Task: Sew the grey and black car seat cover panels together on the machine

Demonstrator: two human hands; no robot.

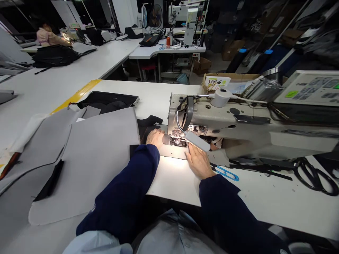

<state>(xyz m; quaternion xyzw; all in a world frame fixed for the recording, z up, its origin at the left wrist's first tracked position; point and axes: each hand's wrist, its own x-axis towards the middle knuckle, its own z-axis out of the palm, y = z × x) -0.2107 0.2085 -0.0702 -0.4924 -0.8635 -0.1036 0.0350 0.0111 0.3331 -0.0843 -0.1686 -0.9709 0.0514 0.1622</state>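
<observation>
A sewing machine point(225, 120) stands in front of me, its lamp point(197, 141) lighting the needle area. The bed opening point(178, 141) below the needle shows metal parts inside. My left hand point(155, 137) rests left of this opening, fingers bent and lying over the edge of a metal plate point(166, 139) and dark material. To the right of the opening, my right hand point(198, 161) has its fingers close together, reaching under the lamp head. Its fingertips are partly hidden, and whatever they hold cannot be made out. Black fabric pieces point(149, 121) lie beyond my left hand.
Large grey panels point(106, 141) cover the table at left. Blue-handled snips point(227, 173) lie beside my right wrist; black scissors point(315, 176) lie far right. A cardboard box point(203, 84) and control panel point(309, 88) stand behind the machine. Another person point(50, 35) sits far left.
</observation>
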